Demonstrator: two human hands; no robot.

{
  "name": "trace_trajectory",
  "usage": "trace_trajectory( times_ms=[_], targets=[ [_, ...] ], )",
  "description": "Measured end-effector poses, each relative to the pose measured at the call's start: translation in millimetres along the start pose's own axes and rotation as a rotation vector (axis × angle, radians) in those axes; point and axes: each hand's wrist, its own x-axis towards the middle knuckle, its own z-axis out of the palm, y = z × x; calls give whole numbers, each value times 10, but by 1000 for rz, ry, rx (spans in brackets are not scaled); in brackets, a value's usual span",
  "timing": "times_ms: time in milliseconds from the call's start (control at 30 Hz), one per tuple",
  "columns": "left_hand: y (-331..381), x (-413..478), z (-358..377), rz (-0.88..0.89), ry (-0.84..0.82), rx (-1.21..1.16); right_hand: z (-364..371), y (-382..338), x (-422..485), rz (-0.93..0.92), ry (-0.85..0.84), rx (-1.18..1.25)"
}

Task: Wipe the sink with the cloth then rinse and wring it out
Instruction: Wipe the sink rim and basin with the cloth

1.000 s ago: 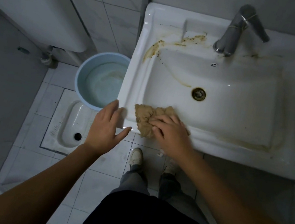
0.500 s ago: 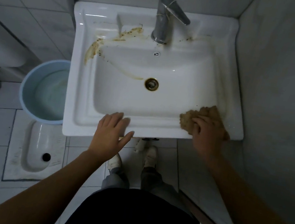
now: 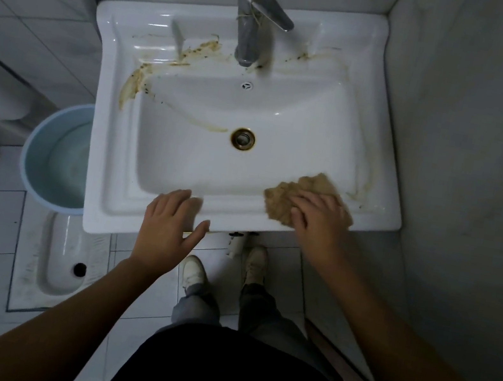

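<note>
Your right hand [image 3: 319, 217] lies flat on the tan cloth [image 3: 301, 195], fingers pressing it onto the front-right rim of the sink [image 3: 182, 158], not pinching it. The cloth is bunched, part on the rim, part over the basin edge. Your left hand [image 3: 170, 226] is spread, empty, at the sink's front edge near the middle. Brown stains run along the back-left rim, around the faucet [image 3: 253, 22] base and down the right rim. Drain [image 3: 243, 138] is clear. Blue bucket [image 3: 58, 156] sits left of the sink on the floor.
</note>
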Motion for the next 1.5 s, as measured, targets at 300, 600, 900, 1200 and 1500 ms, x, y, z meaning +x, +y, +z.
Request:
trace_trajectory(
  times_ms=[300,600,900,1200,1500],
  targets=[
    [329,314,71,16,-37,23,-328,738,78,178,33,-117],
    [426,383,214,-6,19,37,-256,827,372,137,64,-147],
    [427,379,245,23,68,71,-420,840,1508,3,94,-279],
    [435,397,245,25,47,95,-341,843,1570,-4,214,-220],
    [464,414,228,20,29,99,-304,839,1324,99,167,-242]
  ],
)
